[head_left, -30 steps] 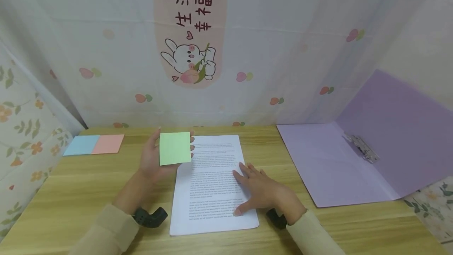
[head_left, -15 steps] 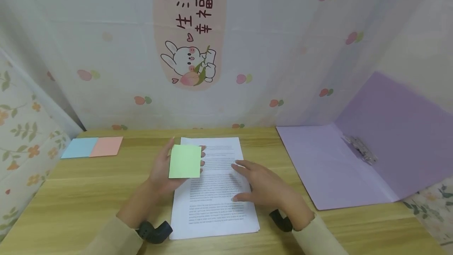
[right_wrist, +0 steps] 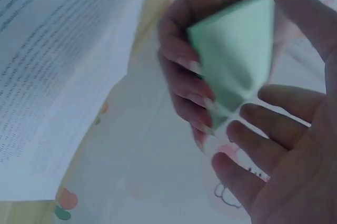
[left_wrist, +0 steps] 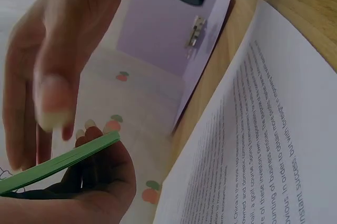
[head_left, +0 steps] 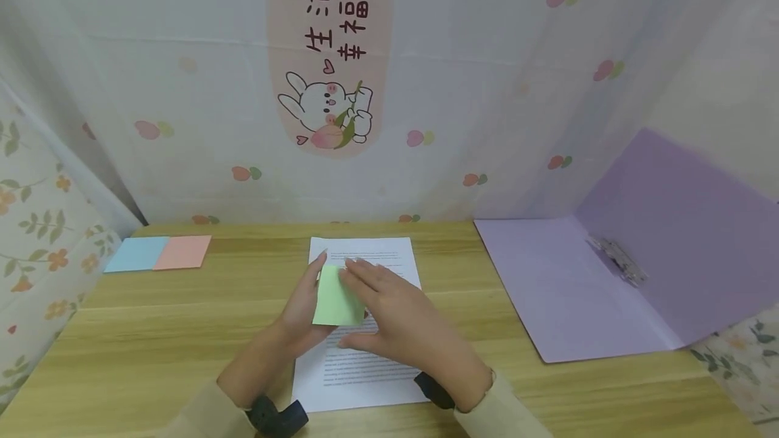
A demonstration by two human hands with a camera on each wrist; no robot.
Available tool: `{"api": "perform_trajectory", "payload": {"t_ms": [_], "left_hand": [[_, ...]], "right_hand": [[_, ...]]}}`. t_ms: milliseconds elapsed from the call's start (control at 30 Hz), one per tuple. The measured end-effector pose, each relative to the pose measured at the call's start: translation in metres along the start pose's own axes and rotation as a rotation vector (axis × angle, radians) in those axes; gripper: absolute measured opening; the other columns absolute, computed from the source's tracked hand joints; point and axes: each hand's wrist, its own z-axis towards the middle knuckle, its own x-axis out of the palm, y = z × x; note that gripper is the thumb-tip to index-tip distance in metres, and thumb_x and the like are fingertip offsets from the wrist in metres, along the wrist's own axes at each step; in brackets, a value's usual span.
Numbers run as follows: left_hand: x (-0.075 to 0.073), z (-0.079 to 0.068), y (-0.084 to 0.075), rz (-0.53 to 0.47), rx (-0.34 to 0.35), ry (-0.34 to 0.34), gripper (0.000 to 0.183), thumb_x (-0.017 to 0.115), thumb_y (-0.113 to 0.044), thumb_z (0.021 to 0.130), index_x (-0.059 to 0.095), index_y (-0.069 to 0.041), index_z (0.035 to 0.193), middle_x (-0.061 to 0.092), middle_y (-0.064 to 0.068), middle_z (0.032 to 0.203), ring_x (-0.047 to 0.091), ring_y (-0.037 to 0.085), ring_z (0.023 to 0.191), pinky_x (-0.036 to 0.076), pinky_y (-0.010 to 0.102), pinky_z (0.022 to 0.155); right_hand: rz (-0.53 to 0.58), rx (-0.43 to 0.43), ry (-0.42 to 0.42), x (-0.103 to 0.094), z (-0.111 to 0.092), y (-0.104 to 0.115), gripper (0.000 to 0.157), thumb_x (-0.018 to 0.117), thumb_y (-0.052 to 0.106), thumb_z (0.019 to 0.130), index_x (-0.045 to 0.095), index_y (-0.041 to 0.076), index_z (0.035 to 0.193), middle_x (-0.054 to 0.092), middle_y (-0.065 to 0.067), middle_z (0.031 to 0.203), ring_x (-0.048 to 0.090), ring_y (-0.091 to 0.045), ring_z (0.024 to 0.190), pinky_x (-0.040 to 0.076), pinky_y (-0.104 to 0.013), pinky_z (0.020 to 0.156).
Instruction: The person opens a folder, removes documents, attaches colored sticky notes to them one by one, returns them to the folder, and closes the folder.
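Observation:
A green sticky note pad lies in my left hand, which grips it along its edges with thumb and fingers. In the left wrist view the pad shows edge-on as a thin stack. My right hand has come up to the pad's right side, its fingers extended over the top right corner in the head view. In the right wrist view the right hand's fingers are spread close to the pad's corner. Beneath both hands lies a stack of printed paper on the table.
A blue sticky note pad and a pink one lie side by side at the back left. An opened purple folder with a metal clip stands at the right. A patterned cloth hangs behind the wooden table.
My left hand has carried the green pad right and nearer, over the paper stack. My right hand has lifted off the paper and moved left to the pad.

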Motion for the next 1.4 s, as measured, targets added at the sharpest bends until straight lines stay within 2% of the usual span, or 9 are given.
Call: {"api": "perform_trajectory", "payload": {"t_ms": [100, 333, 400, 567, 667, 867, 1033, 1233, 1400], "left_hand": [[0.003, 0.002, 0.002, 0.028, -0.028, -0.016, 0.067, 0.01, -0.068, 0.103, 0.044, -0.018, 0.131, 0.062, -0.01, 0.114, 0.063, 0.006, 0.105, 0.053, 0.027, 0.091], [0.009, -0.001, 0.005, 0.107, -0.052, -0.033, 0.077, 0.007, -0.07, 0.101, 0.033, -0.013, 0.148, 0.06, -0.008, 0.12, 0.063, 0.007, 0.11, 0.053, 0.027, 0.093], [0.01, -0.001, 0.006, 0.114, -0.055, -0.048, 0.077, 0.008, -0.07, 0.101, 0.034, -0.013, 0.147, 0.061, -0.009, 0.119, 0.064, 0.007, 0.109, 0.053, 0.027, 0.093], [0.011, 0.003, 0.007, 0.109, -0.035, -0.072, 0.073, 0.01, -0.068, 0.102, 0.04, -0.014, 0.141, 0.062, -0.009, 0.116, 0.065, 0.006, 0.107, 0.054, 0.026, 0.091], [0.01, 0.003, 0.008, 0.123, -0.023, -0.074, 0.076, 0.008, -0.068, 0.102, 0.037, -0.012, 0.144, 0.062, -0.009, 0.119, 0.065, 0.005, 0.109, 0.055, 0.025, 0.092], [0.008, 0.002, 0.008, 0.11, -0.019, -0.077, 0.077, 0.007, -0.068, 0.102, 0.039, -0.011, 0.141, 0.062, -0.008, 0.117, 0.064, 0.006, 0.107, 0.054, 0.024, 0.09], [0.008, 0.003, 0.009, 0.095, -0.017, -0.081, 0.079, 0.005, -0.069, 0.102, 0.038, -0.011, 0.145, 0.063, -0.008, 0.119, 0.064, 0.007, 0.108, 0.053, 0.027, 0.094], [0.007, 0.003, 0.011, 0.086, -0.01, -0.086, 0.076, 0.006, -0.068, 0.102, 0.027, -0.019, 0.156, 0.055, -0.001, 0.135, 0.06, 0.008, 0.121, 0.05, 0.028, 0.101], [0.009, 0.002, 0.01, 0.092, -0.003, -0.111, 0.074, 0.008, -0.067, 0.103, 0.028, -0.02, 0.156, 0.053, 0.002, 0.134, 0.058, 0.011, 0.119, 0.049, 0.029, 0.1]], "right_hand": [[-0.041, 0.01, -0.008, 0.009, 0.002, 0.002, 0.096, 0.082, 0.058, 0.077, 0.046, 0.012, 0.152, 0.045, -0.005, 0.159, 0.043, -0.019, 0.148, 0.035, -0.038, 0.121], [-0.075, 0.017, -0.1, 0.019, 0.005, 0.003, 0.092, 0.085, 0.053, 0.075, 0.051, 0.008, 0.148, 0.056, -0.005, 0.15, 0.055, -0.019, 0.138, 0.042, -0.036, 0.116], [-0.076, 0.015, -0.118, 0.021, 0.006, 0.003, 0.09, 0.086, 0.051, 0.075, 0.053, 0.008, 0.147, 0.058, -0.005, 0.148, 0.057, -0.018, 0.136, 0.044, -0.035, 0.115], [-0.055, 0.027, -0.111, 0.019, 0.004, 0.0, 0.089, 0.087, 0.047, 0.076, 0.052, 0.008, 0.147, 0.058, -0.005, 0.148, 0.058, -0.017, 0.135, 0.045, -0.035, 0.114], [-0.021, 0.023, -0.094, 0.017, 0.004, -0.003, 0.087, 0.086, 0.046, 0.077, 0.052, 0.008, 0.147, 0.058, -0.005, 0.148, 0.058, -0.02, 0.135, 0.046, -0.036, 0.112], [0.011, -0.002, -0.112, 0.016, 0.003, -0.007, 0.066, 0.08, 0.043, 0.086, 0.06, 0.013, 0.141, 0.061, -0.003, 0.145, 0.062, -0.02, 0.13, 0.052, -0.036, 0.106], [-0.008, -0.028, -0.18, 0.017, 0.002, -0.008, 0.044, 0.077, 0.033, 0.09, 0.069, 0.014, 0.129, 0.071, -0.001, 0.131, 0.069, -0.017, 0.119, 0.058, -0.033, 0.094], [-0.053, -0.091, -0.251, 0.014, 0.001, -0.01, 0.02, 0.079, 0.023, 0.088, 0.08, 0.014, 0.106, 0.08, 0.002, 0.102, 0.077, -0.012, 0.096, 0.061, -0.027, 0.079], [-0.044, -0.099, -0.247, 0.011, 0.0, -0.011, 0.01, 0.079, 0.02, 0.088, 0.08, 0.015, 0.097, 0.079, 0.005, 0.085, 0.073, -0.004, 0.073, 0.057, -0.018, 0.068]]}}
